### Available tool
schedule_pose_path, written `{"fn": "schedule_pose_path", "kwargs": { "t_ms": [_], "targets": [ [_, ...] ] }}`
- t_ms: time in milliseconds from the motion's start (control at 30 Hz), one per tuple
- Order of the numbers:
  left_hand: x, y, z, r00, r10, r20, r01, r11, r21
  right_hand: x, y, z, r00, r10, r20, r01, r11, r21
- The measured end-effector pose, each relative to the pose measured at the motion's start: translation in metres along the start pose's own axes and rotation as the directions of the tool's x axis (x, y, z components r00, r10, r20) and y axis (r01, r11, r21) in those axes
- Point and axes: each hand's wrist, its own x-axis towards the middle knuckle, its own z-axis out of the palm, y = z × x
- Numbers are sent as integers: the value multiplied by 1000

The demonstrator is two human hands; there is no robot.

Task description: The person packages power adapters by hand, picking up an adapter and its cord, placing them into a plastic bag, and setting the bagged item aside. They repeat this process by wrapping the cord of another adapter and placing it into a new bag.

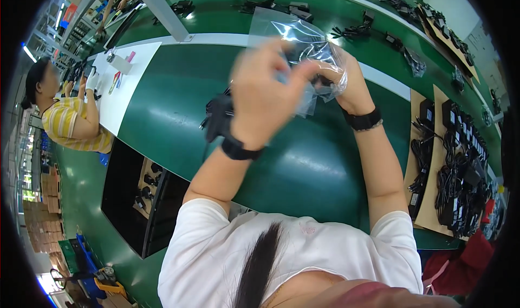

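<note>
A clear plastic bag (325, 56) is up over the green table, with my right hand (349, 78) closed on its right side. Something dark shows through the film near my right fingers; its kind is hard to make out. My left hand (262, 94) is at the bag's left side, its fingers smeared by motion, so its grip cannot be read. Dark straps circle both wrists, and a black boxy device (219, 115) sits at the left one.
Black power adapters with cables (460, 167) lie in rows on cardboard at the right. More bundled cables (355, 26) lie on the far green surface. A grey post (162, 10) rises beyond the table. Left, a co-worker in a yellow striped top (73, 118) sits by a black bin (130, 199).
</note>
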Motion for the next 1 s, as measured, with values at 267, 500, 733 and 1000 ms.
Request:
{"fn": "schedule_pose_path", "kwargs": {
  "t_ms": [267,500,733,1000],
  "targets": [
    [-3,-72,-13,643,-358,677,756,437,-487,-7,2,5,933,338,120,-293,911,-290],
    [-43,-66,23,697,-449,558,672,138,-728,-18,31,30,960,271,64,-256,950,-181],
    [-59,-72,19,631,-445,635,687,-59,-725,-23,64,34,985,3,172,97,813,-574],
    [-64,-75,23,559,-467,685,691,-194,-696,-17,57,19,919,-103,382,372,550,-748]
  ]
}}
